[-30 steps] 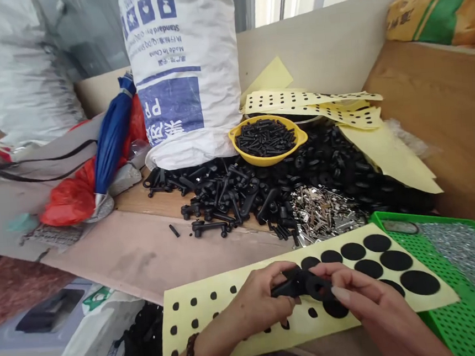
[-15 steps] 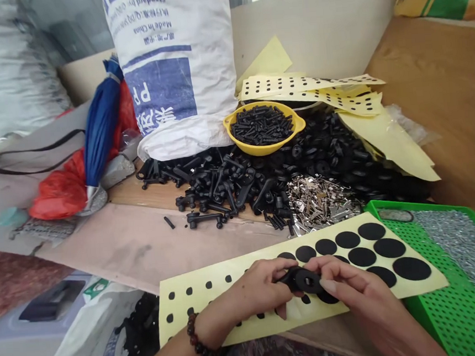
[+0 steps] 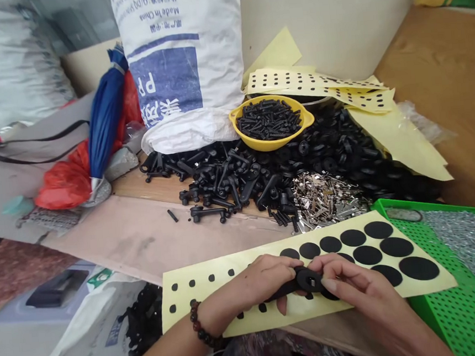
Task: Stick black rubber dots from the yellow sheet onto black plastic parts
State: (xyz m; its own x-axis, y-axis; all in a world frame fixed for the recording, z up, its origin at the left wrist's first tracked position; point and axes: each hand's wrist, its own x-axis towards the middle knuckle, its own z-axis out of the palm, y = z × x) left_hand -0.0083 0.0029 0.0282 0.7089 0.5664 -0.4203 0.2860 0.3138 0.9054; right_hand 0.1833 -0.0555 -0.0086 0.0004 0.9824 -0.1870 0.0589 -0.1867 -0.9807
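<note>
Hands (image 3: 267,283) (image 3: 355,289) pinching black handle (image 3: 300,283) (round end), over yellow sheet (image 3: 213,282)

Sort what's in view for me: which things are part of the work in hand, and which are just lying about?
In hand:
left hand and right hand gripping a black plastic lever part
yellow backing sheet of black round pads beneath them

Lying about:
yellow bowl of black screws
heap of black plastic parts
pile of silver metal clips
green perforated tray
white woven sack
blue folded umbrella
</note>
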